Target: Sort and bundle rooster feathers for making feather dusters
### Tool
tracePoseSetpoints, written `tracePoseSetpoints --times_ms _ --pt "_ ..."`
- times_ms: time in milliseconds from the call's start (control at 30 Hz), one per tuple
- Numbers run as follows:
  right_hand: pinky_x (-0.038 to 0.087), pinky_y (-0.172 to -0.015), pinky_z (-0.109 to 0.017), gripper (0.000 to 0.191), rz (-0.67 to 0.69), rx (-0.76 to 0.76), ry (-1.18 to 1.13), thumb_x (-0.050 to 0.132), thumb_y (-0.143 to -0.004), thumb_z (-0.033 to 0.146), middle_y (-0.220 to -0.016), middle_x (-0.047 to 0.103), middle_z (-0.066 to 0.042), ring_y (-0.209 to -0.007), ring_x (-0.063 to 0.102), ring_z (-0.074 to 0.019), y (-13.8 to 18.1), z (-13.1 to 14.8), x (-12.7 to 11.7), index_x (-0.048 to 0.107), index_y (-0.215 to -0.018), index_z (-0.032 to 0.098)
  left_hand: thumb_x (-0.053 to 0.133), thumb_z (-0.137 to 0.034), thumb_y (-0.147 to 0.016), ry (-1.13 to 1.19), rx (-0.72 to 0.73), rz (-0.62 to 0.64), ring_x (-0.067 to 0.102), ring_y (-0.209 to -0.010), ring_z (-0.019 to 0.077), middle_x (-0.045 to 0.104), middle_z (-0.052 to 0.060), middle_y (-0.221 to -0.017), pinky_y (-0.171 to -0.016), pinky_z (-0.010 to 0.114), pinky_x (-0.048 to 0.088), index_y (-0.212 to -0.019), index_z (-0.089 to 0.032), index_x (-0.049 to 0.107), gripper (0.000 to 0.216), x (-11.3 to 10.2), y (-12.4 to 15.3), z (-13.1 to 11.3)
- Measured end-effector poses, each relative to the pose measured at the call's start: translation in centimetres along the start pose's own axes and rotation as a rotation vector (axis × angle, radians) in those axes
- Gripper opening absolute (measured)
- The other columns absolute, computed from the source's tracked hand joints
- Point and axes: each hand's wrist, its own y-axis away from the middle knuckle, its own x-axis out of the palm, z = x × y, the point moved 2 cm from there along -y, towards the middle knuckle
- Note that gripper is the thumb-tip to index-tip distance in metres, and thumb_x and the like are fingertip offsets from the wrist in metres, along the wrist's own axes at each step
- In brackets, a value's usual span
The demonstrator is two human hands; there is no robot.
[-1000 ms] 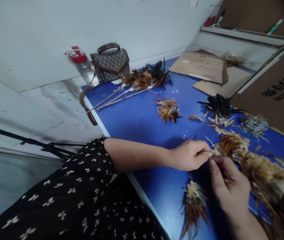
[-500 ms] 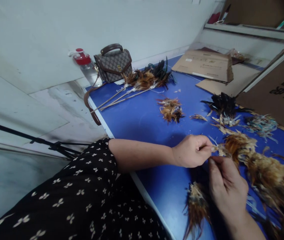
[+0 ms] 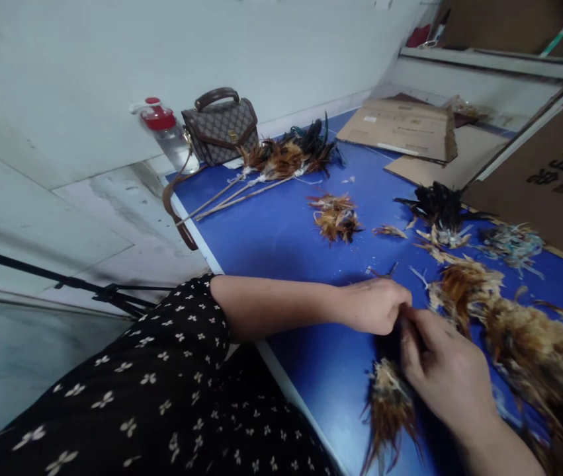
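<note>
My left hand (image 3: pixel 375 305) is closed in a fist over the blue table (image 3: pixel 281 244). The dark tip of a feather (image 3: pixel 389 270) pokes out behind its knuckles. My right hand (image 3: pixel 450 370) meets it, thumb and fingers pinched together against the left fingertips; what lies in that pinch is hidden. Below the hands rests a tuft of brown feathers (image 3: pixel 389 413) with a pale fluffy end. Just right of them spreads a heap of tan and brown feathers (image 3: pixel 534 337).
Black feathers (image 3: pixel 434 206) and a tangle of pale bluish strips (image 3: pixel 512 246) lie farther back. A small brown pile (image 3: pixel 335 218) sits mid-table. Feather-topped sticks (image 3: pixel 246 198), a handbag (image 3: pixel 224 129), a bottle (image 3: pixel 167 135) and cardboard (image 3: pixel 400 129) stand or lie behind.
My left hand has drawn slightly left, away from the feather heap, and a feather tip now shows behind it. My right hand has moved left and up against the left fingers.
</note>
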Motion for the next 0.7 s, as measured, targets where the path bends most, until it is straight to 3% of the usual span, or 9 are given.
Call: tracePoseSetpoints --times_ms 100,200,267,367,500,700 --pt "0.055 -0.068 -0.030 0.019 0.060 0.103 -0.174 0.063 -0.116 0.036 -0.090 0.079 -0.001 -0.072 0.075 -0.0183 -0.2 -1.3 -1.0 0.076 -0.105 0.026 0.069 -0.003 -0.093 -0.056 0.088 0.141 0.068 -0.093 0.0225 0.071 0.006 -0.088 -0.096 0.036 0.057 -0.078 -0.025 0.054 0.030 0.2 -0.1 -0.1" --pt "0.054 -0.063 -0.028 0.032 0.103 0.369 -0.413 0.071 -0.113 0.051 -0.079 0.074 0.000 -0.066 0.069 -0.0170 0.6 -3.4 -1.3 0.077 -0.094 0.026 0.071 -0.004 -0.098 0.089 0.167 0.185 0.068 -0.093 0.0211 0.073 0.006 -0.089 -0.098 0.034 0.057 -0.080 -0.024 0.061 0.029 -0.2 -0.2 -0.6" --pt "0.052 -0.060 -0.027 0.039 0.085 0.543 -0.554 0.080 -0.107 0.062 -0.079 0.074 -0.001 -0.066 0.066 -0.0173 1.3 -4.5 -0.9 0.078 -0.093 0.025 0.073 -0.007 -0.103 0.222 0.159 0.174 0.069 -0.091 0.0187 0.075 0.005 -0.089 -0.095 0.031 0.057 -0.085 -0.022 0.066 0.024 -0.8 -0.3 -1.0" --pt "0.047 -0.054 -0.027 0.048 0.016 0.663 -0.652 0.085 -0.101 0.072 -0.079 0.073 -0.001 -0.063 0.061 -0.0167 2.2 -4.8 0.0 0.080 -0.099 0.024 0.071 -0.016 -0.110 0.330 0.073 0.060 0.067 -0.083 0.0145 0.074 0.002 -0.086 -0.087 0.026 0.054 -0.091 -0.021 0.067 0.020 -1.4 -0.1 -1.3" --pt "0.050 -0.056 -0.028 0.044 -0.154 0.666 -0.626 0.083 -0.105 0.067 -0.080 0.073 -0.002 -0.063 0.062 -0.0169 2.2 -2.5 1.3 0.079 -0.101 0.023 0.070 -0.028 -0.114 0.343 0.009 -0.141 0.061 -0.077 0.0119 0.069 -0.001 -0.084 -0.080 0.025 0.050 -0.097 -0.020 0.067 0.019 -0.7 0.4 -0.9" --pt "0.056 -0.064 -0.029 0.035 -0.268 0.416 -0.282 0.069 -0.117 0.052 -0.080 0.076 -0.004 -0.063 0.066 -0.0170 1.0 0.6 1.9 0.082 -0.105 0.022 0.069 -0.026 -0.111 0.536 -0.032 -0.331 0.060 -0.080 0.0114 0.069 0.000 -0.088 -0.078 0.025 0.050 -0.102 -0.017 0.071 0.012 2.2 0.0 0.6"
